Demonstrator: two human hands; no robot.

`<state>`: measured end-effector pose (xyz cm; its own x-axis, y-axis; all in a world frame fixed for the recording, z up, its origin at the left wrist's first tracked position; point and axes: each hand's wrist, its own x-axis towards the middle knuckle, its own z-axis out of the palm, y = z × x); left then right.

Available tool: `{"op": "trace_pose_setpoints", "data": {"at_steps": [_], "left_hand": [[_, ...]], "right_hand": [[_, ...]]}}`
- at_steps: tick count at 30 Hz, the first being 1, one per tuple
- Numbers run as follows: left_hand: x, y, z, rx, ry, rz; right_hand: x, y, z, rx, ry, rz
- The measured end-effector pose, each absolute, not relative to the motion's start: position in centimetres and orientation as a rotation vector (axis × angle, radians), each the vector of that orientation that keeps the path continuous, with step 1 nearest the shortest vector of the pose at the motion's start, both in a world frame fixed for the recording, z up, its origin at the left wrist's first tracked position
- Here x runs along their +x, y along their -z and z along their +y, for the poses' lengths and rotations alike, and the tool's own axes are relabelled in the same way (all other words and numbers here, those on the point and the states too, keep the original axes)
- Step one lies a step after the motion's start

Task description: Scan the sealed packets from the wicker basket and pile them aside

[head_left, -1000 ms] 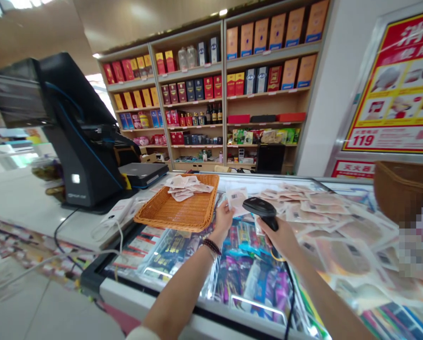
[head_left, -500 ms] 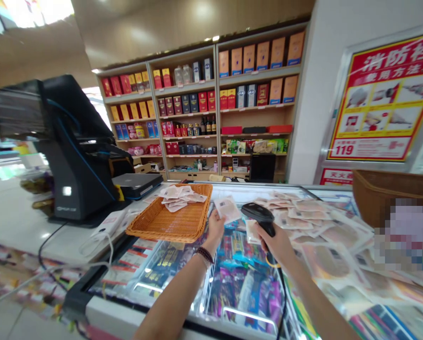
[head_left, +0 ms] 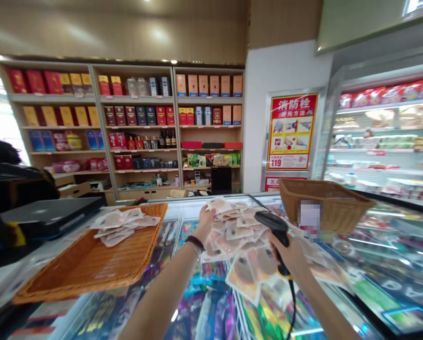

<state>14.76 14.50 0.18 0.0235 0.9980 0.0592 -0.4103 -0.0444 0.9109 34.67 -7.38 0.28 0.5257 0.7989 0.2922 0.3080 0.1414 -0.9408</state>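
Observation:
My right hand [head_left: 290,254] is wrapped round the handle of a black barcode scanner [head_left: 271,222], its head pointing left over a pile of flat clear packets [head_left: 240,232]. A cable hangs from the scanner's grip. At the far left edge of the pile, my left hand [head_left: 206,218], with a beaded bracelet at the wrist, pinches the edge of a small flat packet [head_left: 220,206]. To the left, an orange wicker tray [head_left: 86,271] holds several similar packets [head_left: 121,224] at its back end.
Under the packets is a glass-topped freezer with colourful wrapped goods [head_left: 207,307]. A brown basket [head_left: 330,208] stands at the right. Behind are shelves of boxes [head_left: 137,115] and a red poster [head_left: 292,132]. Dark checkout equipment [head_left: 52,217] sits on the left.
The view has swung right. My left hand, previously holding a packet near the scanner's front, is now at the pile's far left edge. The scanner stays in my right hand, now over the pile.

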Motion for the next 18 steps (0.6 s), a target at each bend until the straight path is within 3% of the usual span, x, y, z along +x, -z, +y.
{"op": "trace_pose_setpoints", "data": {"at_steps": [9,18], "left_hand": [[22.1,-1.1,12.6,1.479,-0.924,0.466],[12.4,-0.2,12.6,1.623,-1.012,0.743]], "right_hand": [[37.7,-0.1,-10.2,-1.450,-0.342,-0.965],[33.3,0.5,-8.2,-1.476,-0.457,-1.021]]}}
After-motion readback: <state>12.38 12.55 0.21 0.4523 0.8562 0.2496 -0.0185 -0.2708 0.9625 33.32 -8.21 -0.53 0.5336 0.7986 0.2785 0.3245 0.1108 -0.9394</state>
